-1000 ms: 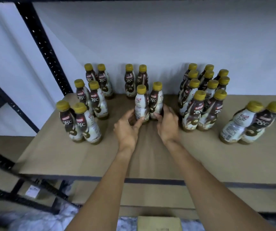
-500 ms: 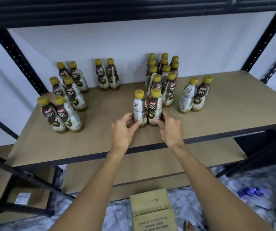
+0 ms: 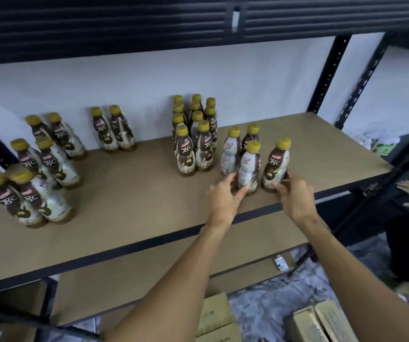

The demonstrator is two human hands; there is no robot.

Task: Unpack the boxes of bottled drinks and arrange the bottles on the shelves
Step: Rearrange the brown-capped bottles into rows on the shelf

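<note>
Brown board shelf (image 3: 129,218) carries clusters of yellow-capped bottles. Both arms reach to its front right edge, where the left hand (image 3: 224,197) curls its fingers round the base of one upright bottle (image 3: 247,169) and the right hand (image 3: 294,197) pinches the neighbouring bottle (image 3: 276,166) just beside it. Labels read "78°C". Cardboard boxes (image 3: 217,317) sit on the floor below, their contents hidden.

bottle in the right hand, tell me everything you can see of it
The brown-and-cream plastic drink bottle has a mustard-yellow cap and a label reading 78C. It stands upright on the tan board shelf, near the front edge, rightmost of its group. The right hand pinches its base between thumb and fingers. A gap separates it from the neighbouring yellow-capped bottle, held by the left hand.
</note>
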